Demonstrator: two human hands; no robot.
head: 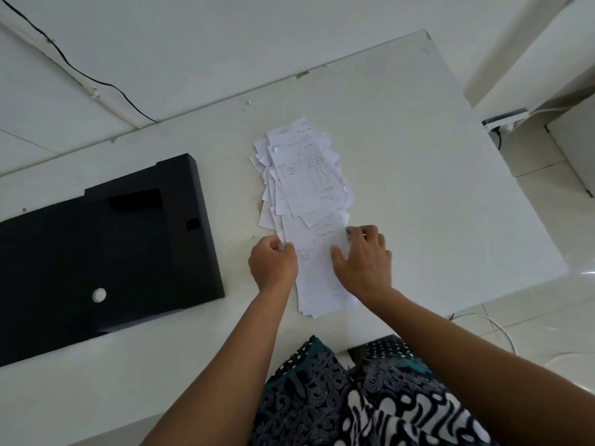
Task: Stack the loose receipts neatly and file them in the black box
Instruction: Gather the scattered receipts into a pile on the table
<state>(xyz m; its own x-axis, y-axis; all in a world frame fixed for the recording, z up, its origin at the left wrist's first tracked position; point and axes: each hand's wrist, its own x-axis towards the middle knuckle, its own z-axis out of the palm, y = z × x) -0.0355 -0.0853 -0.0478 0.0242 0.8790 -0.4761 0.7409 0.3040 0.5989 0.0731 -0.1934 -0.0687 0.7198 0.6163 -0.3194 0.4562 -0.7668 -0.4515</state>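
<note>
A loose, fanned heap of white receipts (302, 175) lies on the white table (418, 188), stretching toward me. At its near end lies a squarer bundle of receipts (317, 278). My left hand (273, 263) pinches the bundle's left edge with curled fingers. On the bundle's right side my right hand (363, 262) rests, fingers bent over its far right corner. The black box (96, 252) lies flat to the left, a white round spot on its top, and whether it is open cannot be told.
The table's far edge meets a white wall with a black cable (96, 82). Past the right edge is tiled floor with white cables (495, 326) and a power strip (505, 122). My patterned clothing (354, 397) is at the near edge.
</note>
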